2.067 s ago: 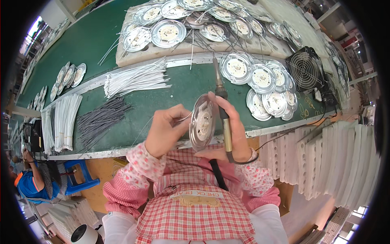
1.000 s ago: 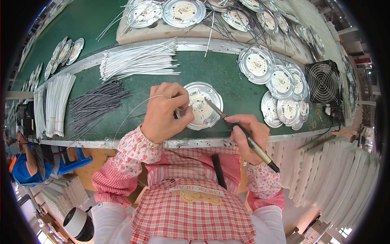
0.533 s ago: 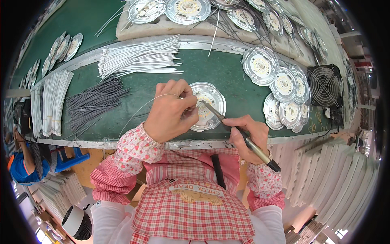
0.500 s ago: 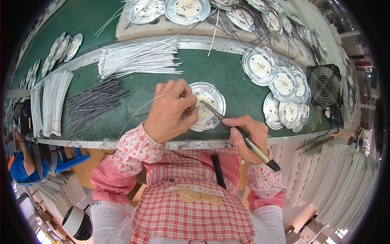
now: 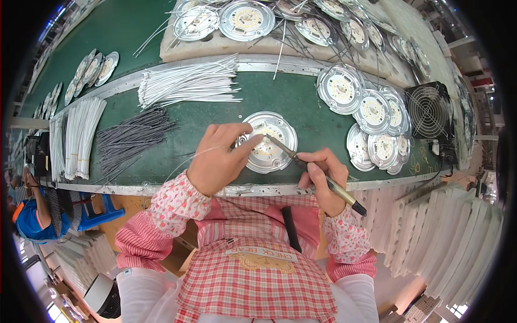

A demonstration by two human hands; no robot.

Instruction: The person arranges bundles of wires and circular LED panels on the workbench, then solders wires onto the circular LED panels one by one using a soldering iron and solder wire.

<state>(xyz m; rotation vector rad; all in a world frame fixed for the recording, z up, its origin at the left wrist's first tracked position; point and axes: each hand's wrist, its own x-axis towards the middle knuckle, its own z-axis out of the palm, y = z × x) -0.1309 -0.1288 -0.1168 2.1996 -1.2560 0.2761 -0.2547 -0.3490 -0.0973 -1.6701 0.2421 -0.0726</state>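
A round silver lamp disc with a pale centre of small yellow parts lies in front of me. My right hand grips a soldering iron like a pen, its tip down at the disc's centre. From the left, my left hand reaches over the disc's edge. Its thumb and index finger stretch out apart, the thumb tip close to the iron's tip; the other fingers are mostly hidden. A thin wire curves up against the back of this hand; its far end cannot be made out.
White wires and dark grey wires lie in piles to the left, beside white bundles. More lamp discs overlap at the right, near a black fan. Other discs rest on a pale foam slab at the back.
My left thumb and index finger have gone from bunched together to spread apart. The wire that arched over the index finger has dropped lower. The iron stays at the disc's centre.
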